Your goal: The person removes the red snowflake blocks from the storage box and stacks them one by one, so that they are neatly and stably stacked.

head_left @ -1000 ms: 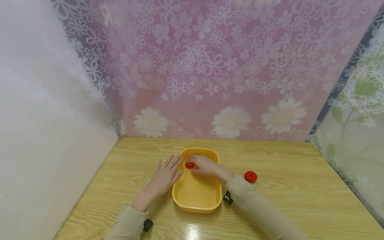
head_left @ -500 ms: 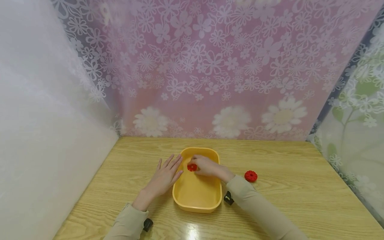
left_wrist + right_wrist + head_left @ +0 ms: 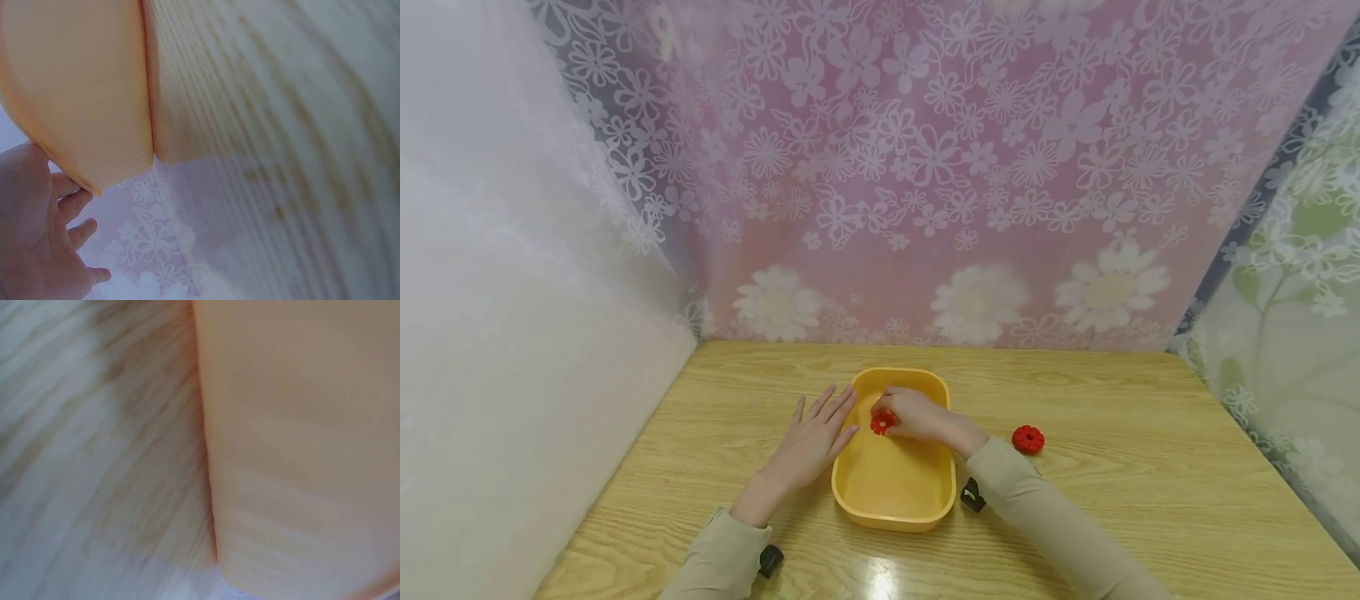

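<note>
A yellow plastic tub (image 3: 891, 492) stands on the table in the head view. Inside it, toward the back, my right hand (image 3: 913, 414) pinches a red flower-shaped disc (image 3: 882, 425) with a small hole in its middle. My left hand (image 3: 808, 446) rests with spread, straight fingers against the tub's left rim. In the left wrist view those fingers (image 3: 75, 206) touch the rim. The right wrist view has only the tub's outer wall (image 3: 300, 456) and the table; the hand is hidden there.
A second red flower-shaped disc (image 3: 1027, 439) lies on the wood-grain table (image 3: 1112, 467) right of the tub, near the right sleeve. A flowered curtain (image 3: 925, 208) hangs behind the table. White cloth (image 3: 535, 292) borders the left side.
The red disc in my right hand has shifted slightly right and toward me, and its face has turned. My left hand and the tub have stayed put.
</note>
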Motion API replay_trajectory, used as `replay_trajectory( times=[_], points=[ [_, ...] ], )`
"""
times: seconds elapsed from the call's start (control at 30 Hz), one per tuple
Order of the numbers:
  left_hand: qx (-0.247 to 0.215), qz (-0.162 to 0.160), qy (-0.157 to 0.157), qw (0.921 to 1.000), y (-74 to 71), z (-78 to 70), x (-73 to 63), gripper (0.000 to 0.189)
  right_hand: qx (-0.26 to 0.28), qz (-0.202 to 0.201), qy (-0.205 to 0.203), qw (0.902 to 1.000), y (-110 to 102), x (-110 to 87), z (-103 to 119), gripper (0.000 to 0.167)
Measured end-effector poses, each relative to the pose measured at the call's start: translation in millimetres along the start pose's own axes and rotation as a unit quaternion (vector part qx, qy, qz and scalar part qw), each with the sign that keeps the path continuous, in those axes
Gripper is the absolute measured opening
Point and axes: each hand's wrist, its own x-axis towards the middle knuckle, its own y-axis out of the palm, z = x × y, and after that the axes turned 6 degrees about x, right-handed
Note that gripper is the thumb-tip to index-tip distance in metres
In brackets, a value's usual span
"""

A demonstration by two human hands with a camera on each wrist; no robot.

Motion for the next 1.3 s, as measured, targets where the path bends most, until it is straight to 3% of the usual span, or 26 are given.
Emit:
replay_trajectory(
  times=[0.27,0.53,0.77,1.07,1.3],
  points=[
    [0.000,0.004,-0.003,1.0000,-0.7,0.2,0.1,0.058,-0.009,0.005,0.017,0.9998,0,-0.2,1,0.031],
    [0.005,0.001,-0.004,1.0000,-1.0,0.4,0.0,0.058,-0.023,-0.013,-0.002,0.9996,2,-4.2,2,0.028],
    [0.004,0.009,-0.007,0.9999,-1.1,0.1,0.0,0.059,0.005,-0.046,-0.004,0.9989,-6,-11.8,4,0.034],
    [-0.003,0.005,-0.005,1.0000,0.4,-0.5,-0.4,0.058,0.040,-0.072,0.016,0.9965,-25,-32.2,7,0.038],
    [-0.005,0.003,0.001,1.0000,1.1,0.5,-0.4,0.058,0.024,-0.103,0.011,0.9943,-38,-54.5,3,0.036]
  ],
)
